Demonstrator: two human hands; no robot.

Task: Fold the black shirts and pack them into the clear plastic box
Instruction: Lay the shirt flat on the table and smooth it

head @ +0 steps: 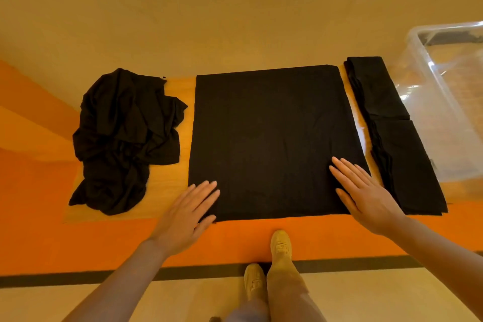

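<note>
Now we smooth the half-folded shirt [271, 138].
Our left hand [187, 213] and right hand [366, 195] press flat, fingers straight, on its near corners, mid-surface; next, we judge, another fold.

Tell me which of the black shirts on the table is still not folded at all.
The crumpled shirt at the far left. The middle shirt lies flat under both hands, and the folded stack sits beside the clear box.

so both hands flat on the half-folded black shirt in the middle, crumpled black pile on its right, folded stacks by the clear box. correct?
One error: the crumpled black shirt pile lies left of the flat black shirt, not right. The head view shows it. Left hand and right hand do rest flat; folded black stacks sit beside the clear plastic box.
</note>
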